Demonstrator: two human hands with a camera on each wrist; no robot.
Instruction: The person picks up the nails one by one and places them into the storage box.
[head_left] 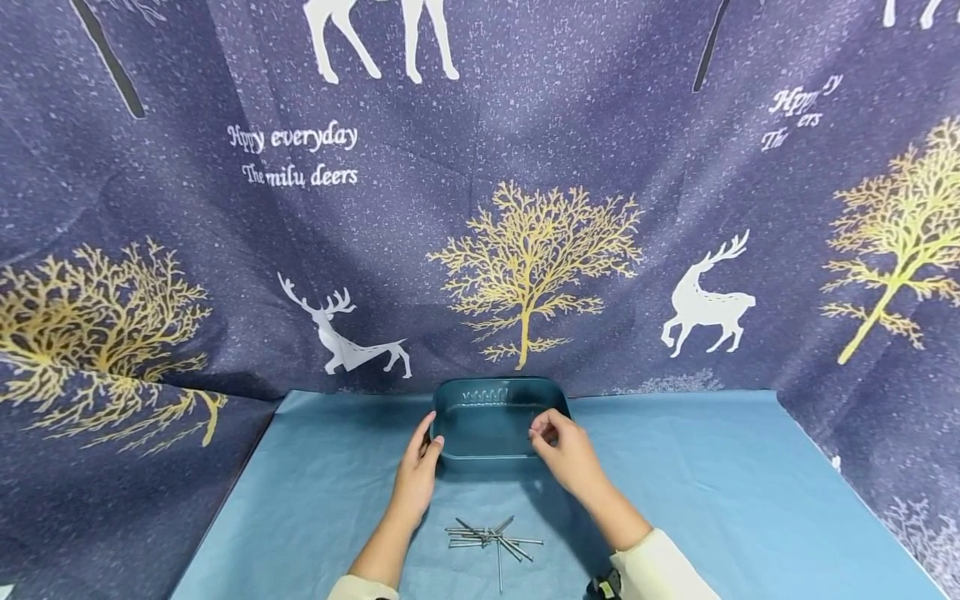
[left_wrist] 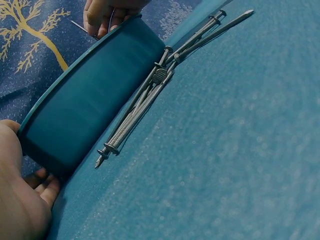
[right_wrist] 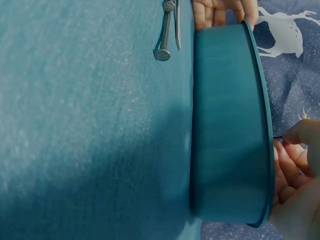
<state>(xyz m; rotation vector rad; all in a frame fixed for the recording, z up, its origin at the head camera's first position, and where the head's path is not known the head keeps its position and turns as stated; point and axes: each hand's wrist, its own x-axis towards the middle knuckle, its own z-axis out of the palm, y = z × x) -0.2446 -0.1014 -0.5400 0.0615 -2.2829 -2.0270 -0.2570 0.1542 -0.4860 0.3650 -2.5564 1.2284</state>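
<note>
Head view: bin [head_left: 487, 467] is sitting at the far side of the blue cloth [head_left: 675, 475], just in front of the backdrop [head_left: 600, 367], long axis running L–R, mouth facing up. L hand [head_left: 417, 468] is gripping the bin's L end, thumb at the near corner, fingers lying along the outer wall. R hand [head_left: 572, 457] is hanging over the R end, thumb & fingers pinching something thin; L wrist cam is giving it away: a single nail [left_wrist: 82, 28], its shaft poking out above the rim. R wrist cam is also catching a bit of shaft b/w fingertips & rim. Exact tilt: can't tell. Whether the R hand is touching the rim: can't tell either.

Key relation, folks: the held nail is sitting over the bin's R half, nr the near R corner, so R hand is clearly the closer one there, w/ L hand minding the opposite end. Loose nails [head_left: 491, 535] are lying in a crossed heap on the near side of the bin, b/w the forearms, just apart from its front wall. Most of 'em are running roughly L–R, parallel-ish to the bin's long side; one is pointing straight back at the person. Both hands are sitting farther out than that heap, L maybe a touch nearer.
</note>
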